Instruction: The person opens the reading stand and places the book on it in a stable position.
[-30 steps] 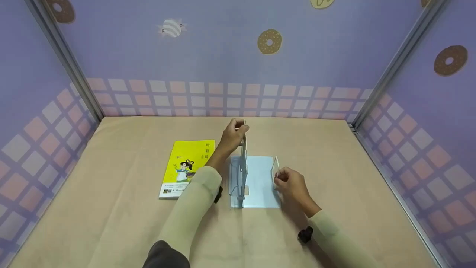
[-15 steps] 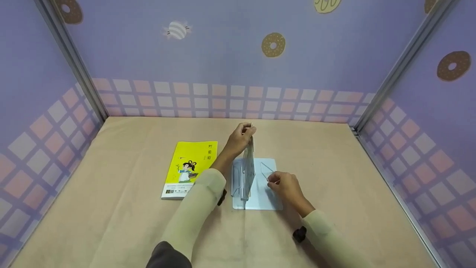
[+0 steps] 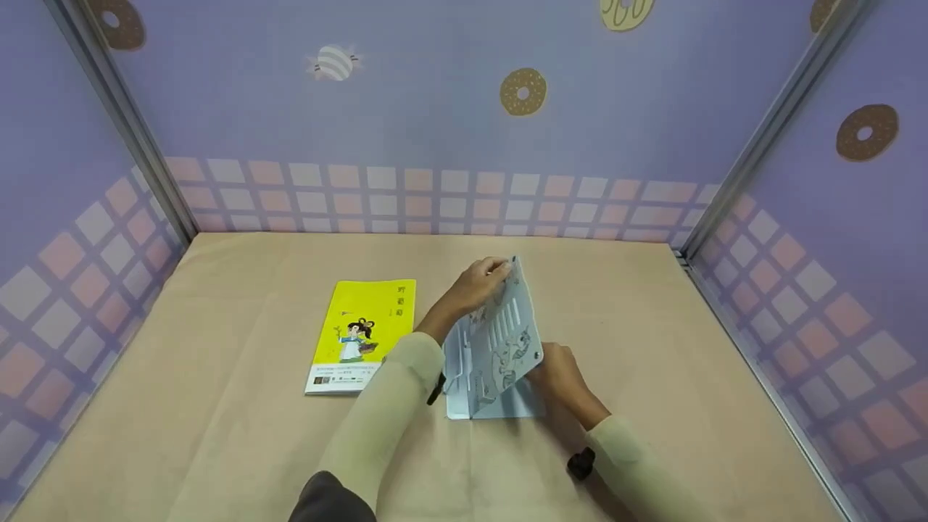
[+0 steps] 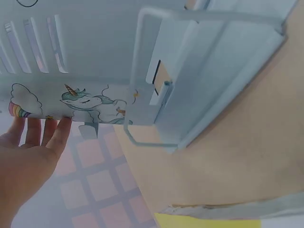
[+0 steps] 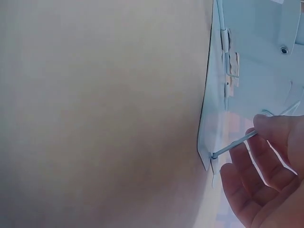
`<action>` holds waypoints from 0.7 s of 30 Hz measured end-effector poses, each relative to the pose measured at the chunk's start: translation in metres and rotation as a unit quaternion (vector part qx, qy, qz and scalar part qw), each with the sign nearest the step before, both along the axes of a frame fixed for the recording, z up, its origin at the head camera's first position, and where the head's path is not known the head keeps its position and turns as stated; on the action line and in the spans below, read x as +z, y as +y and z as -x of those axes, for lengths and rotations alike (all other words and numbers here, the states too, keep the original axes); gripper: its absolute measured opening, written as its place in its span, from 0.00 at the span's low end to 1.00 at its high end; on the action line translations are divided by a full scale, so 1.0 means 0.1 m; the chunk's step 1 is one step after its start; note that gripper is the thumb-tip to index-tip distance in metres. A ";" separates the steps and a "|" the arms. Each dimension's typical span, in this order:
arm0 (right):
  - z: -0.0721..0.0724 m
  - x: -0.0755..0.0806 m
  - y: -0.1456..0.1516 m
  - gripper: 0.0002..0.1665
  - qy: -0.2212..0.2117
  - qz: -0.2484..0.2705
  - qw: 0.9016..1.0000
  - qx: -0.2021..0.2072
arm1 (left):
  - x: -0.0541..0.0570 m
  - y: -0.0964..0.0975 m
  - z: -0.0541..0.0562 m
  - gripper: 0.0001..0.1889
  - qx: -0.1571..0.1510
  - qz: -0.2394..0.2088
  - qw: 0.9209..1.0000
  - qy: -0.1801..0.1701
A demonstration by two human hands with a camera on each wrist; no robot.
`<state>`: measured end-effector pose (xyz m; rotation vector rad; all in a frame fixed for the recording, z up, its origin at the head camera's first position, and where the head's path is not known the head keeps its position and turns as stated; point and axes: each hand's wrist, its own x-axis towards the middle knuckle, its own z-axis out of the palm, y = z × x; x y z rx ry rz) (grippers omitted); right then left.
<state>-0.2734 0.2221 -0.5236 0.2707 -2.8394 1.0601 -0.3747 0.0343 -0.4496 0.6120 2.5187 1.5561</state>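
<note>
One unicorn-printed light-blue bookstand (image 3: 491, 355)
Left hand (image 3: 475, 286) pinches its panel (image 3: 516, 322) between thumb and fingers; right hand (image 3: 560, 373), fingers curled, pinches the wire prop (image 5: 237, 143).

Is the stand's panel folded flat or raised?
Raised: in the head view the panel slants up from the base, its upper edge in the left hand.

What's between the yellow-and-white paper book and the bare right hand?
In the head view, the cream-sleeved left forearm, then the pale-blue metal stand.

Book (image 3: 366, 308) left of stand (image 3: 512, 326), both on table (image 3: 623, 304), wall (image 3: 428, 116) behind
</note>
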 end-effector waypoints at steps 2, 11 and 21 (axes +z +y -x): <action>-0.01 0.00 0.01 0.08 0.015 0.000 1.000 0.007 | -0.02 0.03 -0.01 0.28 -0.006 0.012 1.000 0.008; -0.01 0.00 0.07 0.10 -0.001 0.074 0.997 0.020 | -0.12 0.08 -0.01 0.28 0.002 0.071 0.997 0.019; -0.07 -0.04 0.11 0.11 0.017 0.053 0.998 0.015 | -0.20 0.04 -0.04 0.29 0.004 0.109 0.994 0.017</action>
